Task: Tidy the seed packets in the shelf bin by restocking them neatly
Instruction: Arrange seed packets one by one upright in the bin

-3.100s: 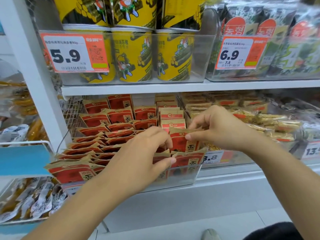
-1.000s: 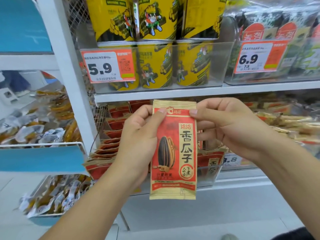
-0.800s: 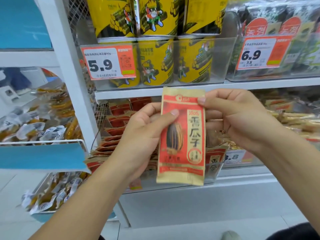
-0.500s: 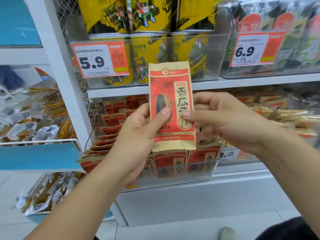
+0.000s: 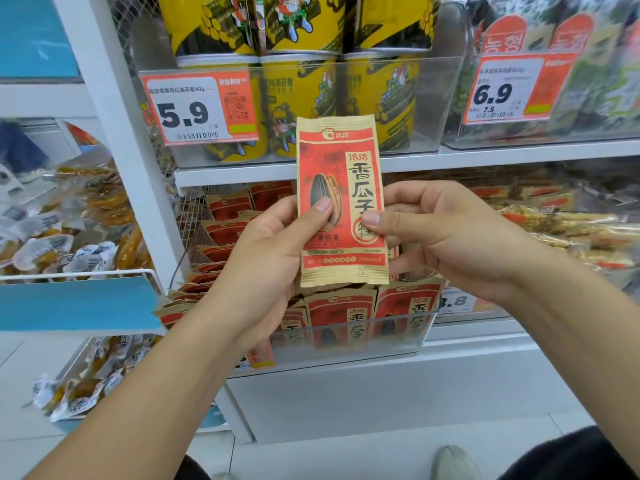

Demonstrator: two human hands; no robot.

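Observation:
I hold one red and tan seed packet [image 5: 341, 157] upright in front of the shelf, its printed front towards me. My left hand [image 5: 266, 258] pinches its lower left side, thumb across the front. My right hand [image 5: 446, 237] pinches its lower right side, thumb on the front too. Below it stands the clear shelf bin [image 5: 408, 332], with several more seed packets [image 5: 341, 315] upright at its front and others leaning in rows [image 5: 225, 230] farther back to the left.
Yellow snack tubs [image 5: 301, 95] fill a clear bin on the shelf above, beside price tags 5.9 [image 5: 199, 109] and 6.9 [image 5: 509, 90]. Wrapped snacks [image 5: 568, 223] lie to the right of the bin. A wire basket of small packs [image 5: 65, 247] juts out at left.
Three seconds ago both hands were down among the packets in the bin. They have since lifted one packet out, and over the last second slid from its top edge down to its lower half.

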